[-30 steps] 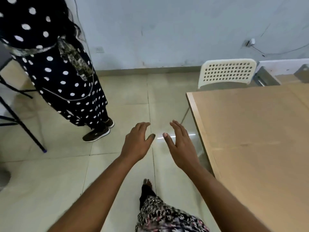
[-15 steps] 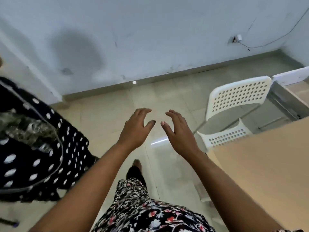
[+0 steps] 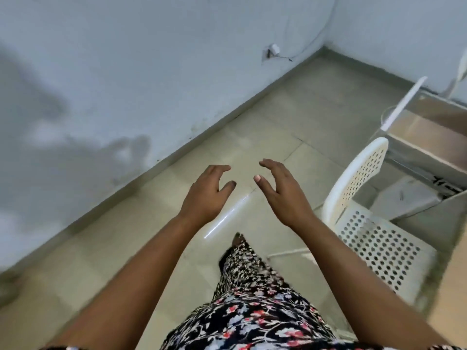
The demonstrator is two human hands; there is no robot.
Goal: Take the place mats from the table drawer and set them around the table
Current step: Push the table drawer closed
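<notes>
The head camera looks down past both outstretched forearms at a tiled floor (image 3: 290, 117) where it meets a pale blue wall (image 3: 151, 59). The left hand (image 3: 206, 195) and the right hand (image 3: 284, 193) hang in the air side by side, near each other but apart, palms turned inward; the fingers of each are loosely curved and spread, and neither hand holds or touches anything. Below them a floral-patterned garment (image 3: 252, 311) covers the person's legs, with one bare foot (image 3: 238, 238) showing at its hem. To the right stands a white perforated plastic chair (image 3: 374, 223), its backrest upright and its seat towards the lower right. Beyond the chair, at the right edge, lies what seems to be an open table drawer (image 3: 429, 137) with a pale wooden bottom and a white front panel; no place mats can be made out in it, and motion blur softens that area. A small wall socket (image 3: 271, 50) with a thin cable sits low on the wall.
</notes>
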